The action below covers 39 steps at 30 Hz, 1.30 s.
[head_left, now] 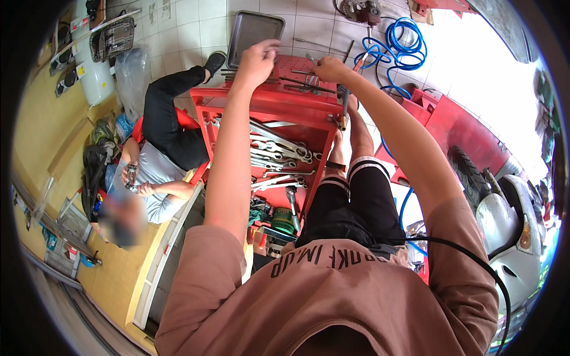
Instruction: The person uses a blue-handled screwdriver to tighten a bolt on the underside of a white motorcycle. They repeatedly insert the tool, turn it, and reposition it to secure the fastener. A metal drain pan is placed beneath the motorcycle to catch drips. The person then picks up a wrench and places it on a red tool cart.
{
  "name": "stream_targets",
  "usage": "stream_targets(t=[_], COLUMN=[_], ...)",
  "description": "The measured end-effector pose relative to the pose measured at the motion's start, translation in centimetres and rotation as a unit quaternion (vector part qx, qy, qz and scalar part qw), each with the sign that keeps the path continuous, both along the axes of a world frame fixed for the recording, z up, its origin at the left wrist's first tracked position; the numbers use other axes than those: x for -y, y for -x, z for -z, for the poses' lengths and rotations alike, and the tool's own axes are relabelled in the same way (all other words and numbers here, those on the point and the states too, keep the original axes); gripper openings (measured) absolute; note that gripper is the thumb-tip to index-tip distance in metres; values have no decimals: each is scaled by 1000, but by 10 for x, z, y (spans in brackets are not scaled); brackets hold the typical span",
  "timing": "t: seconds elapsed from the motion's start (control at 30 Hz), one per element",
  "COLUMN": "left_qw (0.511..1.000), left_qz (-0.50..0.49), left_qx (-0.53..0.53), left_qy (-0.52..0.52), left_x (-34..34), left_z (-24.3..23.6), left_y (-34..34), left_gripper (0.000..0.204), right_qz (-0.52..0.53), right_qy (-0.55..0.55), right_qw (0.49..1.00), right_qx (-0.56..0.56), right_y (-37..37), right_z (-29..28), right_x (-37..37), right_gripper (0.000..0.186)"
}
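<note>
Above the far left part of a red tool cart [202,99] is my left hand [256,64]. Its fingers point to the right, slightly blurred, with the thumb apart and nothing visible between them. My right hand [330,70] is over the cart's perforated red top panel [295,64], fingers closed together. A small grey metal tip [309,57] shows at those fingers; its kind is too small to tell. Thin dark metal rods [309,85] lie along the top just below the right hand. Several wrenches [276,148] fill the open shelf beneath.
A grey tray [256,35] lies on the tiled floor beyond the cart. Coiled blue hose [407,43] lies at the far right. A seated person [163,172] holds a metal part at the left. A white scooter [510,225] stands right. A black cable [457,243] crosses my right side.
</note>
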State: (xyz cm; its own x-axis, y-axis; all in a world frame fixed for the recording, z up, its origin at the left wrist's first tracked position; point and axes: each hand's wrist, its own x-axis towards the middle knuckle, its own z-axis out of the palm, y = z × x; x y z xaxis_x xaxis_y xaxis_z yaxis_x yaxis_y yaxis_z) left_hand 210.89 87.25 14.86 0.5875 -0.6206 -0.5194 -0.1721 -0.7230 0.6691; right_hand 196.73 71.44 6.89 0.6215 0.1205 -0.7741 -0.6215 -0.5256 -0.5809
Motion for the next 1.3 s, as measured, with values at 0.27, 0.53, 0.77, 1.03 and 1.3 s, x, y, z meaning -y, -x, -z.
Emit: stream_targets(t=[0.27,0.53,0.77,1.03,1.3], left_qw=[963,976,956,943,928], left_qz=[-226,-212,-281,-309,-305], left_qx=[8,-31,-62,-48,-81], left_qy=[143,29,50,112,200], left_x=[-49,-92,-162,-255,-335], left_z=[-115,-181,-208,-219,-243], left_y=[73,199,289,407,509], left_gripper=[22,19,19,18,18], right_qz=[-115,-189,324,551,315], right_qy=[51,53,-162,-65,-108], right_qw=[991,980,932,823,937], right_qx=[-44,-31,2,123,102], right_y=[-11,-6,66,202,326], right_z=[3,-26,-24,-120,-214], right_x=[-36,-23,28,3,-136], right_gripper=[38,44,37,30,23])
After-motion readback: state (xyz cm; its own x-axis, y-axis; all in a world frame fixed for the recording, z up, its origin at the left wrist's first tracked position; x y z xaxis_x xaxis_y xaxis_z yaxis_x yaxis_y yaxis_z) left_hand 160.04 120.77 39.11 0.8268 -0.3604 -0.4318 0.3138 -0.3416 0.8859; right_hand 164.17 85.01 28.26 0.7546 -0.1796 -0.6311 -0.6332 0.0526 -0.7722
